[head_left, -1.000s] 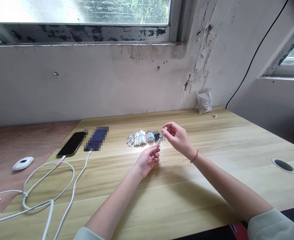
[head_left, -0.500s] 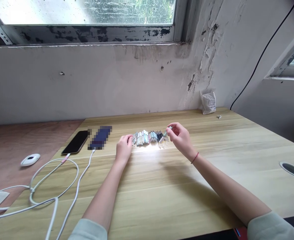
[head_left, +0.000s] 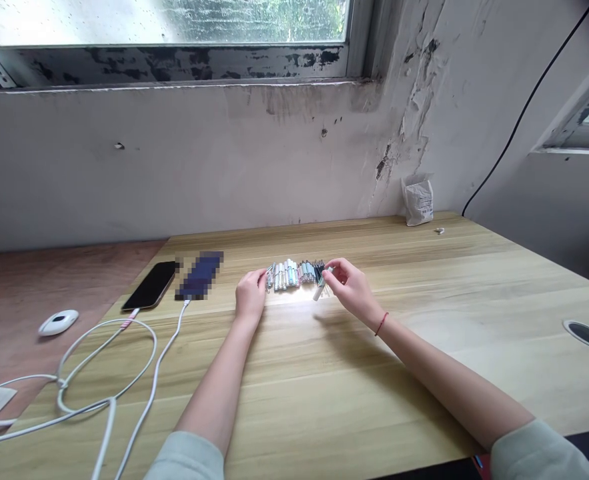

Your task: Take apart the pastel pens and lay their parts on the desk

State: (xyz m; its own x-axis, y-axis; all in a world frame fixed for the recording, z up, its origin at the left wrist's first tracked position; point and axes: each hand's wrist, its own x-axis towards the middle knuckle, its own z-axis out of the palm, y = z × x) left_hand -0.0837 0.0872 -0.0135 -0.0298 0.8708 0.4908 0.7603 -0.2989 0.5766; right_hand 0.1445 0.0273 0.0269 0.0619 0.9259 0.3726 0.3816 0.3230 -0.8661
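A row of pens lies side by side on the wooden table, in white, pale blue and pinkish colours, with dark ones at the right end. At the row's left end is my left hand, its fingers curled and pressed together against the outermost pens; its fingertips are partly hidden. My right hand is closed in a pinch around a white and pale green pen. That pen is tilted, its white end pointing down and left, in front of the dark pens. My right fingers cover part of those dark pens.
Left of the pens lie a black phone and a pixelated dark blue phone, both on white cables. A white oval device is farther left. A white packet stands by the wall; a round grommet is at right.
My right hand has moved left and slightly down, bringing the pen lower and closer to the row's right end. My left hand stays at the left end of the row.
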